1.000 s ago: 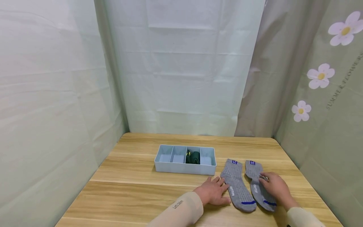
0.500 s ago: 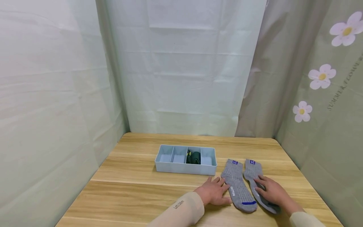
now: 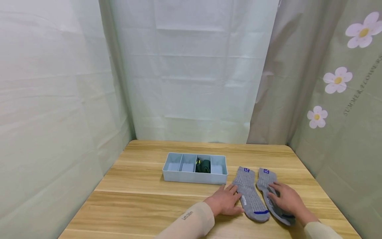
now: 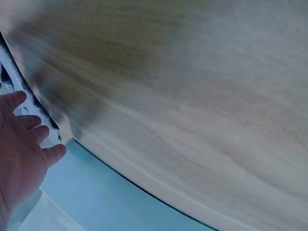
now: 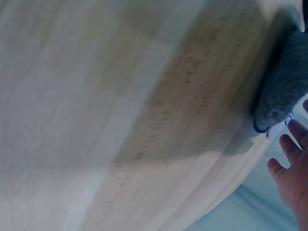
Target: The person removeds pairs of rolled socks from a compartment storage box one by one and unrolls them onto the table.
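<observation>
Two grey ankle socks lie side by side on the wooden table, blue logo cuffs at the far end. My left hand (image 3: 225, 200) rests with spread fingers, its fingertips touching the edge of the left sock (image 3: 252, 196). Over the middle of the right sock (image 3: 266, 181) lies my right hand (image 3: 287, 200), its fingers extended across the fabric and hiding part of it. In the left wrist view my left hand (image 4: 21, 149) shows its straight fingers. The right wrist view has my right hand (image 5: 294, 168) at the edge, near a grey sock (image 5: 284, 77).
A pale blue organizer box (image 3: 194, 177) with compartments stands left of the socks. A rolled dark green item (image 3: 205, 166), perhaps a sock, sits in its third compartment from the left. Fabric curtains (image 3: 191, 83) surround the wooden table (image 3: 143, 199) at the back and sides.
My right hand has moved slightly left and farther over the right sock, which has shifted and turned a little, its toe swinging right. My left hand stays at the left sock.
</observation>
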Demonstrator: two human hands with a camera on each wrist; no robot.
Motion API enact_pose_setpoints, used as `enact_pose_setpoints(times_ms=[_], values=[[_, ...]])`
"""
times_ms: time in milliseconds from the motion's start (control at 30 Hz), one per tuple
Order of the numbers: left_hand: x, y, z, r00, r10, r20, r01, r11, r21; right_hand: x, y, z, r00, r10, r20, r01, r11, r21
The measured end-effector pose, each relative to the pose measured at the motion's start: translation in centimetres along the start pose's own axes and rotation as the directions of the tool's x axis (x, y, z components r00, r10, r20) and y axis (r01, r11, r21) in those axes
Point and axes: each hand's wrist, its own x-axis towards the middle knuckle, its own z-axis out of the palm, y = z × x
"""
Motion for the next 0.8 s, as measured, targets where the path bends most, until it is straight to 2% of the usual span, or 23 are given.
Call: enact_pose_setpoints(times_ms=[167, 367, 567, 800], values=[[0.0, -0.2, -0.4, 1.0, 0.009, -0.015, -0.009, 1.0, -0.001, 0.6, -0.4, -0.4, 1.0, 0.032, -0.001, -0.032, 0.999, 0.016], [-0.2, -1.0, -1.0, 0.999, 0.015, -0.044, -0.014, 1.0, 0.015, 1.3, -0.9, -0.6, 0.999, 0.02, -0.043, -0.016, 0.997, 0.071], [-0.2, -1.7, -1.6, 0.998, 0.032, -0.058, -0.03, 0.999, 0.043, 2.0, -2.2, -1.0, 0.998, 0.027, -0.053, -0.02, 0.993, 0.116], [-0.3, -2.5, -2.6, 0.993, 0.067, -0.099, -0.069, 0.997, -0.023, 2.9, -3.5, -1.1, 0.997, 0.054, -0.053, -0.044, 0.985, 0.168]])
